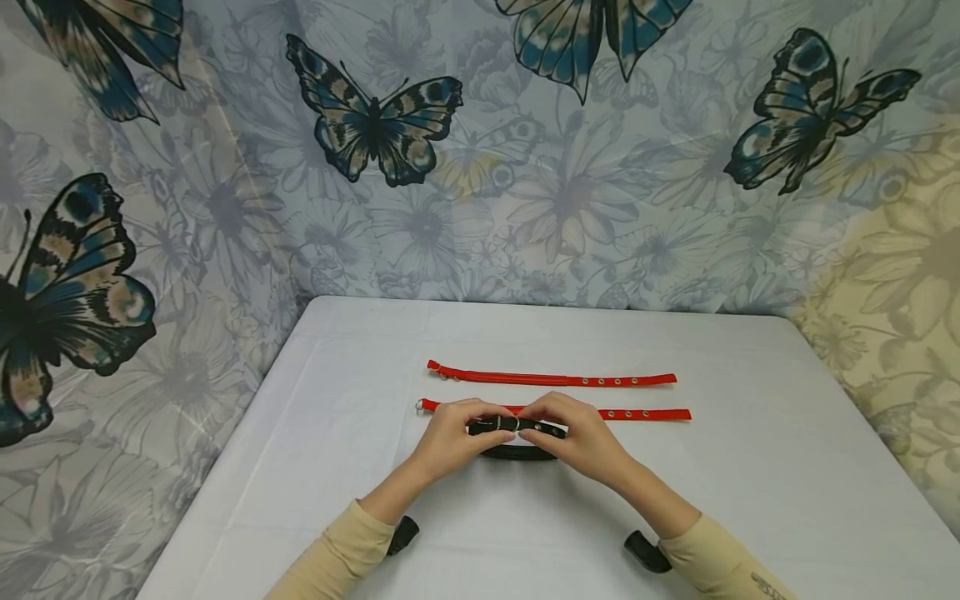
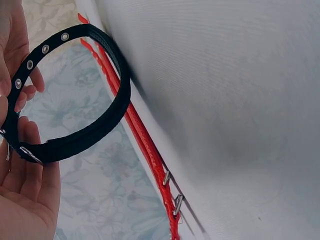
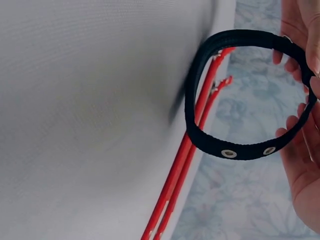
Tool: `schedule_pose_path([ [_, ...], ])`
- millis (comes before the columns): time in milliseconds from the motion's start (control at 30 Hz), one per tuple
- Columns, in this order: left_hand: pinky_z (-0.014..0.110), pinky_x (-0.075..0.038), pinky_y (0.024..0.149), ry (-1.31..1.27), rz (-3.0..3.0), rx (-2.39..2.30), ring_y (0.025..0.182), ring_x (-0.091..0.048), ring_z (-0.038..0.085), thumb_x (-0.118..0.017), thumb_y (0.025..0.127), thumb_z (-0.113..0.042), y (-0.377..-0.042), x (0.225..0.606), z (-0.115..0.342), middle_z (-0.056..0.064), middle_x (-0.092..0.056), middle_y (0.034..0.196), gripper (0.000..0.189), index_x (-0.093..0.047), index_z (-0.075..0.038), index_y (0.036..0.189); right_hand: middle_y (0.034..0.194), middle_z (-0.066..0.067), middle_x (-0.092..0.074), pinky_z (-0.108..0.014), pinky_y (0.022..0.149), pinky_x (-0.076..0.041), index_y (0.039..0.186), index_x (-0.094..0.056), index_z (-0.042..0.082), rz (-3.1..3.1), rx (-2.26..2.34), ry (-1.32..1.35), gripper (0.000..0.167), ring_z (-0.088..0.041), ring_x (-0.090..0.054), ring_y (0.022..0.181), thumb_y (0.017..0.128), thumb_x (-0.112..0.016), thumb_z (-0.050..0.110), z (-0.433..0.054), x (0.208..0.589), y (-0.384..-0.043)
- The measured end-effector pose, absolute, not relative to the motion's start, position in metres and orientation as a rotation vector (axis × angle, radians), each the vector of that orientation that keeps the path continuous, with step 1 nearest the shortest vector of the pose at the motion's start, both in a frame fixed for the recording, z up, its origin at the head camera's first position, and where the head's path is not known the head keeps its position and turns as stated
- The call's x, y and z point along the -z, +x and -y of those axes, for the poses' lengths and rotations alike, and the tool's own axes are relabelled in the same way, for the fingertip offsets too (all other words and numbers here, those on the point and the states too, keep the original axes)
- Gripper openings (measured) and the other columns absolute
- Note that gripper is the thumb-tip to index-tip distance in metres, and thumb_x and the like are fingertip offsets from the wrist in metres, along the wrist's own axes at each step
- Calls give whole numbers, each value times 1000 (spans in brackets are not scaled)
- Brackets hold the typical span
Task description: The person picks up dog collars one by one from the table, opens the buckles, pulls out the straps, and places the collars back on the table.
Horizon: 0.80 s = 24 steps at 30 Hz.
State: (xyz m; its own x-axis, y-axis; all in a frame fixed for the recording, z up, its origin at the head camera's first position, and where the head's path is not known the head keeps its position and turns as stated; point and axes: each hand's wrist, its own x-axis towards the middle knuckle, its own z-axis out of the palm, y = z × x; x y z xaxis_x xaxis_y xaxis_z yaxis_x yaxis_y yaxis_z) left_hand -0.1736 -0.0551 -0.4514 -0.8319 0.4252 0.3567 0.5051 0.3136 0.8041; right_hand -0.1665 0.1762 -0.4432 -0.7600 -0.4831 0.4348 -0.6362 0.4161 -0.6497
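Observation:
A black collar (image 1: 519, 452) with metal eyelets is bent into a loop just above the table, its ends meeting between the two hands. My left hand (image 1: 459, 433) pinches the buckle end, where a metal buckle (image 2: 31, 154) shows in the left wrist view. My right hand (image 1: 583, 435) grips the eyelet end between thumb and fingers. In the right wrist view the loop of the black collar (image 3: 190, 100) hangs round and open, with eyelets along its lower side. Fingers partly hide the spot where the strap meets the buckle.
Beyond the hands, two red collars lie stretched out side by side on the white table (image 1: 315, 433): a far one (image 1: 517, 378) and a nearer one (image 1: 645, 414), partly covered by the hands. A butterfly-patterned cloth (image 1: 570, 183) rises behind the table.

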Motion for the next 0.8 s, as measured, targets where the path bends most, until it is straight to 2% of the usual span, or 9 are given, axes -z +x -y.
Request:
schedule_pose_path([
  [233, 32, -52, 83, -820, 2508, 1572, 96, -63, 3, -79, 83, -31, -174, 455, 58, -19, -69, 101, 23, -75, -25, 105, 103, 12, -65, -29, 85, -55, 106, -69, 19, 2505, -1251, 958, 21, -8, -63, 96, 86, -76, 19, -181, 446, -166],
  [567, 31, -52, 80, -852, 2489, 1572, 94, -62, 3, -79, 83, -33, -175, 456, 59, -20, -69, 100, 24, -75, -27, 105, 102, 13, -65, -29, 86, -55, 105, -69, 22, 2517, -1263, 907, 21, -8, -64, 95, 86, -77, 21, -185, 445, -164],
  [800, 32, -52, 80, -853, 2482, 1570, 94, -62, 3, -79, 83, -32, -174, 455, 58, -19, -69, 100, 24, -75, -26, 106, 104, 10, -65, -29, 87, -54, 107, -69, 21, 2484, -1327, 939, 23, -11, -64, 97, 86, -77, 19, -183, 446, -166],
])
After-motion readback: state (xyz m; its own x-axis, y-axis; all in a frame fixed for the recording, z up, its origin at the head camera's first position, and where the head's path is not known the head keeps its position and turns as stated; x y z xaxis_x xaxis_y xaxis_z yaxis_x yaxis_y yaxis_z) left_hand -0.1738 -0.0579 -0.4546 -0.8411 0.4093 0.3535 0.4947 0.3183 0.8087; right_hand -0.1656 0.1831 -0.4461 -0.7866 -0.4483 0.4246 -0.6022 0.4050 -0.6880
